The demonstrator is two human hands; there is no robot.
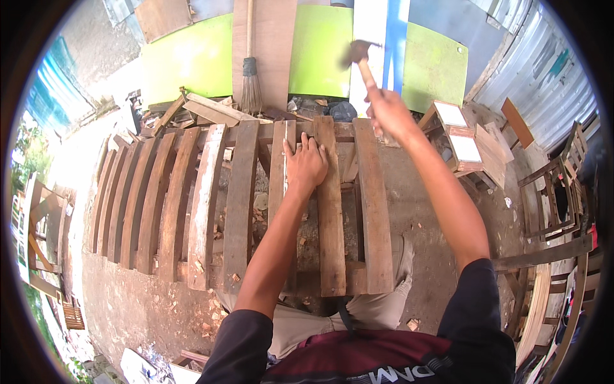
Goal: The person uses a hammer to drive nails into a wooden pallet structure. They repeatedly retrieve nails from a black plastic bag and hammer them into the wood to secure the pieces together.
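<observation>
A hammer (365, 72) with a wooden handle is raised above the far side of a slatted wooden frame, my right hand (391, 116) wrapped round its handle. Its dark metal head is smeared by motion. My left hand (307, 165) lies on the slats near their far ends, fingers stretched and apart. Under it are a paint-streaked slat (279, 182) and, at its right edge, a brown slat (330, 217). Another brown slat (373, 217) forms the frame's right end. Whether anything small sits under my left palm is hidden.
Behind the frame lies a heap of scrap wood (208, 109), with a stick broom (250, 86) against green panels (188, 61). At the right stand a small wooden cabinet (455, 137) and wooden chair frames (550, 192). Wood chips (214, 320) litter the ground.
</observation>
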